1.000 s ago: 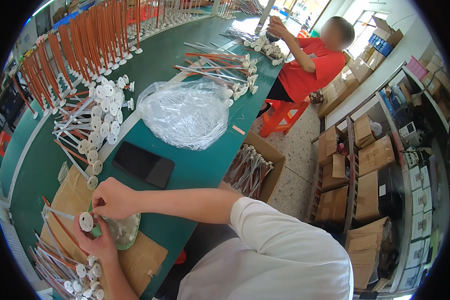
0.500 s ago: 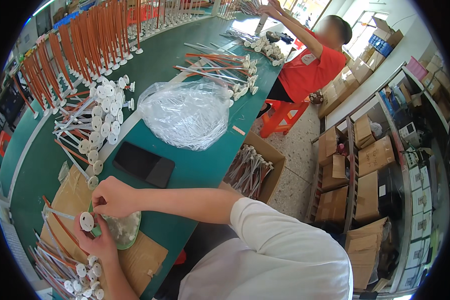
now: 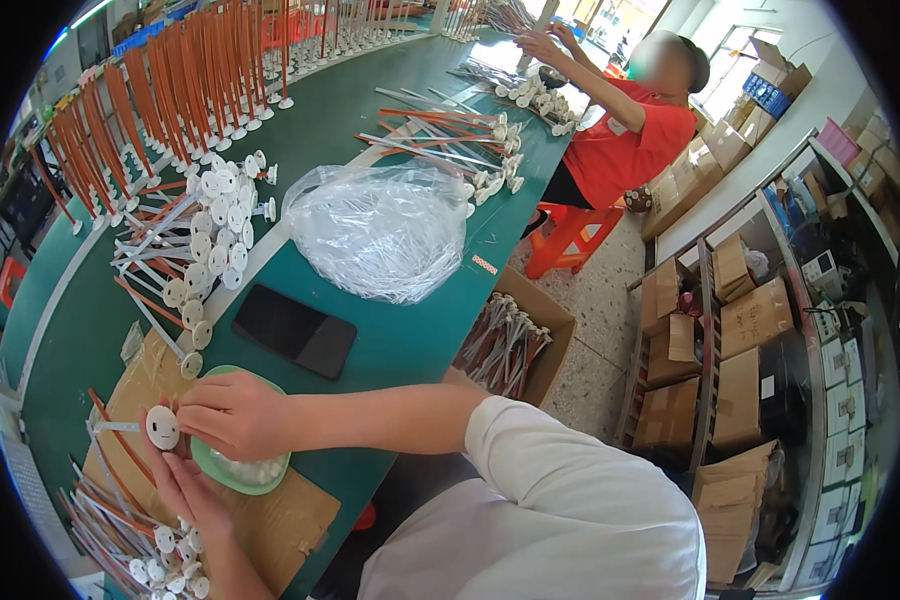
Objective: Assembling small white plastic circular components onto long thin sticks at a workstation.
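L hand [image 3: 192, 492] is partly curled and holds white disc [image 3: 162, 428] at its fingertips; grey strip [image 3: 120, 427] of disc points left, away from this hand. R hand [image 3: 232, 415] is half-closed, fingertips at disc's right edge; cannot tell if they grip smth. Green bowl [image 3: 250, 489] is partly under R hand, black phone [image 3: 295, 332] is beyond it.

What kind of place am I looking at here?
Probably a small assembly workshop: many alike strips with white round ends are piled on a long green worktable, and a metal shelving rack holds cardboard boxes.
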Tool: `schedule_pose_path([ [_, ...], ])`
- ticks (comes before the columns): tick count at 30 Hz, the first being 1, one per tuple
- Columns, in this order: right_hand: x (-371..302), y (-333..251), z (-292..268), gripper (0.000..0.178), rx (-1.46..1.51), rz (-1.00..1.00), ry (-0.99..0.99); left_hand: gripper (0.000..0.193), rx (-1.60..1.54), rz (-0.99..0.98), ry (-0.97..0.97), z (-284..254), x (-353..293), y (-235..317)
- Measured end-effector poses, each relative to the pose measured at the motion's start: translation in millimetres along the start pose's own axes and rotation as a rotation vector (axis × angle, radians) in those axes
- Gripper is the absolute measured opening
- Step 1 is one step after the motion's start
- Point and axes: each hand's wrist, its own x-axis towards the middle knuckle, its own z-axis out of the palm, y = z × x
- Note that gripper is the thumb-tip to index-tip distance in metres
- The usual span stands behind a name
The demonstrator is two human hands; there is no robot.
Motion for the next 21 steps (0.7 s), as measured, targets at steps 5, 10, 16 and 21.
schedule_pose_path([
  [5,2.3,-3.2,11.9,0.020,0.046,-0.029,0.023,0.051,0.055,-0.061,0.047,-26.1,-5.9,-3.1],
  [10,11.6,7.8,-7.3,0.024,-0.086,-0.153,0.095,0.045,-0.134,-0.092,-0.046,-9.2,10.2,5.1],
  [16,15.1,-3.8,1.5,0.014,0.039,-0.036,0.069,0.041,-0.474,-0.050,-0.107,-4.9,9.9,22.5],
  [21,10.2,-9.1,3.3,0.013,0.111,0.007,0.051,0.044,-0.402,-0.043,-0.106,-6.6,6.0,23.6],
])
